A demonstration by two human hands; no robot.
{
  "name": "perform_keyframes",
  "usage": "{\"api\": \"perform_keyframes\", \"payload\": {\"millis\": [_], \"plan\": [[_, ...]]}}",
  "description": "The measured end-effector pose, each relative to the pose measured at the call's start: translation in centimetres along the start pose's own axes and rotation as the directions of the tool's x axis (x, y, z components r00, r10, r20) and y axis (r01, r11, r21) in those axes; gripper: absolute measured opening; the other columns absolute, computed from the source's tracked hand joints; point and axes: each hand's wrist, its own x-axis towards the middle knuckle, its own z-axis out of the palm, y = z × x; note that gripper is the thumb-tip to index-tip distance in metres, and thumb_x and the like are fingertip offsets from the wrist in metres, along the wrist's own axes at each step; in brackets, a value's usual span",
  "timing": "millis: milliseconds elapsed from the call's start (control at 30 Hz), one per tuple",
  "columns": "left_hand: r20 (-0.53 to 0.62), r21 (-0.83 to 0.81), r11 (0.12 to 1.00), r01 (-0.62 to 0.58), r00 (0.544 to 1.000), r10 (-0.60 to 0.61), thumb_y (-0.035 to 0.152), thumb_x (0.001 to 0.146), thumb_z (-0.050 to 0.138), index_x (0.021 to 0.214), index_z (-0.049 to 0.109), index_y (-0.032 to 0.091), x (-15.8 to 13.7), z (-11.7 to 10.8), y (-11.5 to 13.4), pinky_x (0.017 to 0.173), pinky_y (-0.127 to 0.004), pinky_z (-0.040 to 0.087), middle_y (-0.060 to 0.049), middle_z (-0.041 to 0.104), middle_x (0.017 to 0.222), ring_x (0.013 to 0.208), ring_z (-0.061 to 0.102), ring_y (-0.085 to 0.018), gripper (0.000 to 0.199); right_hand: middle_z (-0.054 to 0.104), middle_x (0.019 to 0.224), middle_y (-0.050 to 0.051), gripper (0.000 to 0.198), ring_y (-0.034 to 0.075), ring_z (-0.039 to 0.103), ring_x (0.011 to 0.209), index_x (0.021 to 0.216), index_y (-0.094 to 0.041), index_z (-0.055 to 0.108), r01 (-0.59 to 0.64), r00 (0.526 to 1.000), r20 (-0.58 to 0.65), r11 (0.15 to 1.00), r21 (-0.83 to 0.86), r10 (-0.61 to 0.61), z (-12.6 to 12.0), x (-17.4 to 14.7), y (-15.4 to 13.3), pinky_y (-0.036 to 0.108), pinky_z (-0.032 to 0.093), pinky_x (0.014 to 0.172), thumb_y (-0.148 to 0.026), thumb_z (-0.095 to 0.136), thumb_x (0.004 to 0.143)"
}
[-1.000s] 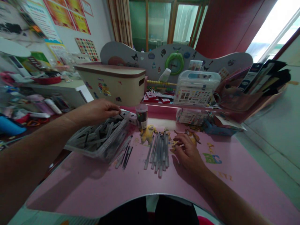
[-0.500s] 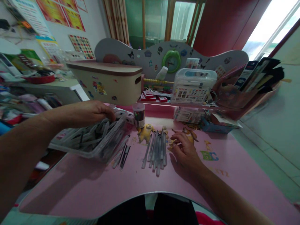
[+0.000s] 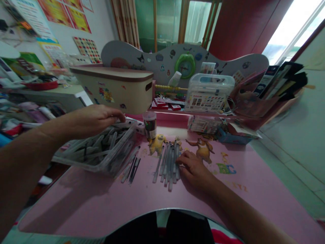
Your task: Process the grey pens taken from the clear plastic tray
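Over a clear plastic box (image 3: 101, 166) heaped with grey pen parts, my left hand (image 3: 104, 117) hovers at the back edge. Its fingers are stretched out and nothing shows in them. On the pink desk in front of me lies a bundle of grey translucent pens (image 3: 169, 166), roughly side by side with their ends uneven. My right hand (image 3: 194, 169) rests at the right side of this bundle, fingers loosely bent and apart, fingertips at the outermost pens. Between box and bundle lie several thin black pen refills (image 3: 134, 169) next to a few grey pens.
A clear cup (image 3: 150, 125) with dark contents stands behind the bundle. At the back are a lidded beige bin (image 3: 114, 91), a clear plastic case (image 3: 209, 93) on the shelf and a blue box (image 3: 233, 135). The desk's front edge (image 3: 162, 209) curves inward.
My right hand has moved left, up to the bundle of pens. My left hand has risen slightly out of the box, its fingers straighter than before.
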Motion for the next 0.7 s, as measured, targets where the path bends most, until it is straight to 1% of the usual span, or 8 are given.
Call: {"api": "perform_keyframes", "payload": {"millis": [67, 100, 167, 267, 333, 433, 567, 700], "plan": [[-0.083, 0.009, 0.999, -0.053, 0.995, 0.054, 0.03, 0.088, 0.04, 0.106, 0.073, 0.016, -0.7, -0.9, 1.1, 0.094, -0.037, 0.048, -0.006, 0.075, 0.105, 0.098, 0.066, -0.023, 0.04, 0.057, 0.095, 0.004, 0.017, 0.02, 0.053, 0.095, 0.089, -0.02, 0.065, -0.003, 1.0, 0.008, 0.999, -0.036, 0.003, 0.0, 0.0, -0.1, 0.034, 0.04, 0.083, -0.008, 0.054, 0.088], [-0.189, 0.012, 0.996, -0.088, 0.978, 0.089, 0.031, 0.09, 0.039, 0.108, 0.072, 0.016, -1.4, -1.2, 2.1, 0.098, -0.039, 0.047, -0.006, 0.073, 0.112, 0.105, 0.064, -0.025, 0.04, 0.057, 0.094, 0.004, 0.015, 0.02, 0.052, 0.094, 0.089, -0.02, 0.064, -0.007, 1.0, 0.012, 0.998, -0.058, 0.008, 0.0, 0.0, -0.1, 0.034, 0.04, 0.083, -0.009, 0.054, 0.088], [-0.382, -0.022, 0.987, -0.158, 0.914, 0.138, 0.032, 0.093, 0.039, 0.108, 0.071, 0.022, -3.1, -1.3, 4.7, 0.105, -0.04, 0.044, -0.003, 0.071, 0.119, 0.115, 0.062, -0.025, 0.036, 0.056, 0.093, 0.004, 0.01, 0.02, 0.052, 0.091, 0.086, -0.019, 0.062, -0.025, 1.0, 0.012, 0.993, -0.114, 0.026, 0.1, 0.0, 0.0, 0.034, 0.039, 0.082, -0.013, 0.056, 0.089], [-0.419, -0.19, 0.924, -0.332, 0.879, 0.229, 0.03, 0.094, 0.042, 0.1, 0.069, 0.031, -5.5, 0.3, 9.4, 0.101, -0.038, 0.049, 0.0, 0.072, 0.117, 0.113, 0.064, -0.022, 0.028, 0.055, 0.092, 0.005, 0.005, 0.021, 0.052, 0.087, 0.082, -0.02, 0.057, -0.095, 0.995, -0.023, 0.972, -0.213, 0.093, 0.3, -0.1, 0.0, 0.034, 0.038, 0.078, -0.019, 0.059, 0.087], [-0.356, -0.359, 0.845, -0.396, 0.895, 0.268, 0.024, 0.092, 0.044, 0.098, 0.07, 0.034, -6.3, 2.5, 12.1, 0.1, -0.04, 0.051, 0.0, 0.074, 0.112, 0.113, 0.064, -0.022, 0.029, 0.057, 0.094, 0.005, 0.005, 0.022, 0.053, 0.087, 0.086, -0.021, 0.056, -0.144, 0.989, -0.056, 0.955, -0.258, 0.134, 0.5, -0.3, 0.1, 0.034, 0.038, 0.077, -0.019, 0.061, 0.085], [-0.244, -0.632, 0.701, -0.331, 0.943, 0.226, 0.017, 0.087, 0.049, 0.096, 0.072, 0.031, -5.9, 6.4, 14.8, 0.102, -0.043, 0.049, -0.003, 0.075, 0.11, 0.11, 0.065, -0.024, 0.029, 0.061, 0.098, 0.007, 0.017, 0.023, 0.056, 0.09, 0.099, -0.021, 0.056, -0.189, 0.981, -0.105, 0.942, -0.278, 0.166, 0.7, -0.5, 0.3, 0.034, 0.038, 0.078, -0.016, 0.06, 0.083], [-0.077, -0.909, 0.41, -0.071, 0.997, 0.002, 0.014, 0.082, 0.052, 0.091, 0.074, 0.028, -3.9, 10.8, 16.2, 0.089, -0.039, 0.053, -0.004, 0.074, 0.099, 0.097, 0.068, -0.024, 0.028, 0.066, 0.089, 0.008, 0.021, 0.025, 0.06, 0.082, 0.102, -0.02, 0.057, -0.282, 0.958, -0.14, 0.912, -0.299, 0.251, 0.4, -0.2, 0.7, 0.034, 0.035, 0.069, -0.015, 0.062, 0.082], [0.175, -0.983, 0.029, 0.183, 0.965, -0.195, 0.012, 0.073, 0.056, 0.094, 0.073, 0.025, -2.3, 13.8, 16.5, 0.071, -0.028, 0.051, -0.004, 0.071, 0.095, 0.083, 0.066, -0.018, 0.03, 0.068, 0.085, 0.01, 0.018, 0.027, 0.062, 0.08, 0.096, -0.019, 0.06, -0.343, 0.94, -0.124, 0.877, -0.337, 0.319, -0.2, 0.2, 1.1, 0.033, 0.032, 0.064, -0.019, 0.068, 0.08]]}}
